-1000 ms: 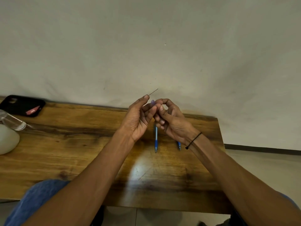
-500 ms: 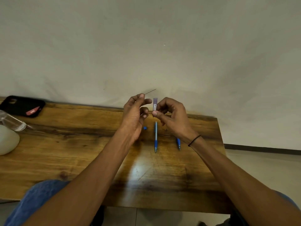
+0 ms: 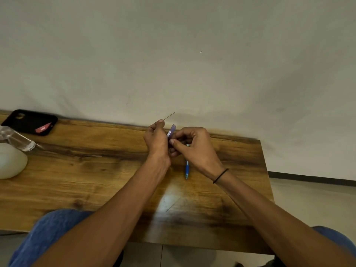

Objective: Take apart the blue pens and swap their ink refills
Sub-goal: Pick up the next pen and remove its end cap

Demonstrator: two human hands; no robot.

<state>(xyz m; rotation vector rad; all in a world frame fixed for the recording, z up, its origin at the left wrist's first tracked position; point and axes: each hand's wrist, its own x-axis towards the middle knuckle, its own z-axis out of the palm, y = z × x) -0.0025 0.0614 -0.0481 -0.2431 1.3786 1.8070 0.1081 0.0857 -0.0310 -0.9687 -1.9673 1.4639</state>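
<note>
My left hand [image 3: 157, 138] is closed around a thin dark ink refill [image 3: 170, 116], whose end sticks up and to the right past the fingertips. My right hand [image 3: 194, 146] pinches a short translucent purple-blue pen barrel [image 3: 172, 130] and holds it tilted against the left hand. A second blue pen [image 3: 187, 168] lies on the wooden table [image 3: 96, 170] below my hands, tip toward me, its upper part hidden by my right hand. A black band circles my right wrist.
A black phone [image 3: 28, 122] with a red card lies at the table's far left corner. A clear bottle [image 3: 17, 139] and a white rounded object [image 3: 10, 160] sit at the left edge. A pale wall rises behind the table. My blue-clad knees show below.
My hands parted briefly, then came back together. The barrel in my right hand went from upright to tilted against my left hand. The small blue cap and the right-hand pen on the table are now hidden.
</note>
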